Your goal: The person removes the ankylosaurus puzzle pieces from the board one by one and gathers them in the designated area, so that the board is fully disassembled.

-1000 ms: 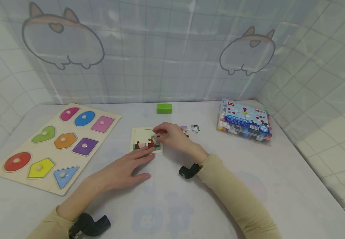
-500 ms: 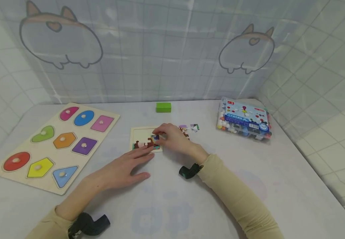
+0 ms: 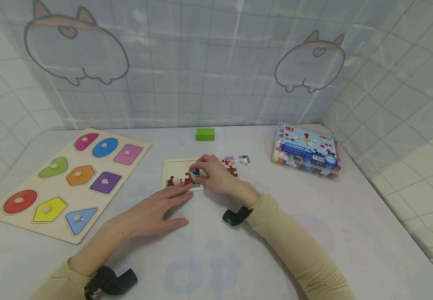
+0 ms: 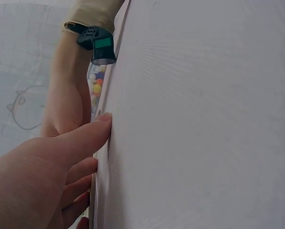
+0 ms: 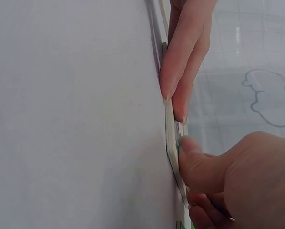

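Note:
A small wooden puzzle tray [image 3: 177, 166] lies on the table in the head view, with a row of fitted brown and pink pieces [image 3: 177, 182] along its near side. My left hand [image 3: 152, 214] rests across the tray's near edge with its fingers stretched out. Over the tray's right side, my right hand [image 3: 218, 176] pinches a small blue and brown puzzle piece [image 3: 195, 171] between thumb and fingers. Much of that piece is hidden by the hand. In the right wrist view the thumb [image 5: 192, 157] is against the tray's edge, near the left fingertips.
Loose puzzle pieces [image 3: 232, 170] lie just right of the tray. A green block [image 3: 205, 134] stands behind it. On the left is a wooden knobbed shape board [image 3: 82, 154]; at the back right sits a clear box [image 3: 306, 150] of colored parts.
My right hand has shifted slightly left and toward me, and the pinched piece appears to have turned a little. More of the loose pieces show. The left hand stays in place.

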Motion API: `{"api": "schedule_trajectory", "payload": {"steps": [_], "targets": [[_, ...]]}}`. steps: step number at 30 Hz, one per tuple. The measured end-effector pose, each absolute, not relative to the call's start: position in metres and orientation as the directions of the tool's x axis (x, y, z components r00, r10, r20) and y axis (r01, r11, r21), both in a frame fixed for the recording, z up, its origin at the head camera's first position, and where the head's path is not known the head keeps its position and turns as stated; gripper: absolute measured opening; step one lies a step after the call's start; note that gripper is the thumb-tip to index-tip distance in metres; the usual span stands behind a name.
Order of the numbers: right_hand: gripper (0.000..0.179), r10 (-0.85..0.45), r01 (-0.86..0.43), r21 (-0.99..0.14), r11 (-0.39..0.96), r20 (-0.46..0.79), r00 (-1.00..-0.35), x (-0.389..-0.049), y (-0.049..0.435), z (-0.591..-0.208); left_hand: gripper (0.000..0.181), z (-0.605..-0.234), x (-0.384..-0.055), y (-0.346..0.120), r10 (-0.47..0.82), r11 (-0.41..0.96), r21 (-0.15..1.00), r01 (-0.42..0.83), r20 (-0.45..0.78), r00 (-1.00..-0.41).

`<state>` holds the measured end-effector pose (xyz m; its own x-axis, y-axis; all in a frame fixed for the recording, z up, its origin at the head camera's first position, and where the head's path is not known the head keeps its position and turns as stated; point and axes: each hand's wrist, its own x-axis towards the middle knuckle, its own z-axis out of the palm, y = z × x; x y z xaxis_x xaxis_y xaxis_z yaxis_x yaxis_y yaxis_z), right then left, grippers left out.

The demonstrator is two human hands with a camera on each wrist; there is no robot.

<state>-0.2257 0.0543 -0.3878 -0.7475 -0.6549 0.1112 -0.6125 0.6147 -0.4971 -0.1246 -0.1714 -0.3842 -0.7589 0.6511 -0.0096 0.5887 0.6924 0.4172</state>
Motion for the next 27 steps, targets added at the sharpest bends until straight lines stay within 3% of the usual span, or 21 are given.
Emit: {"api": "schedule_trajectory", "payload": {"steps": [27], "targets": [[0.03,-0.626,-0.564,-0.544,0.621,0.089,-0.775,-0.2214,0.048,-0.3927,0.068,-0.3839,-0.1245,-0.1702,0.649,0.688,0.42,0.592,0.009,-0.76]]}}
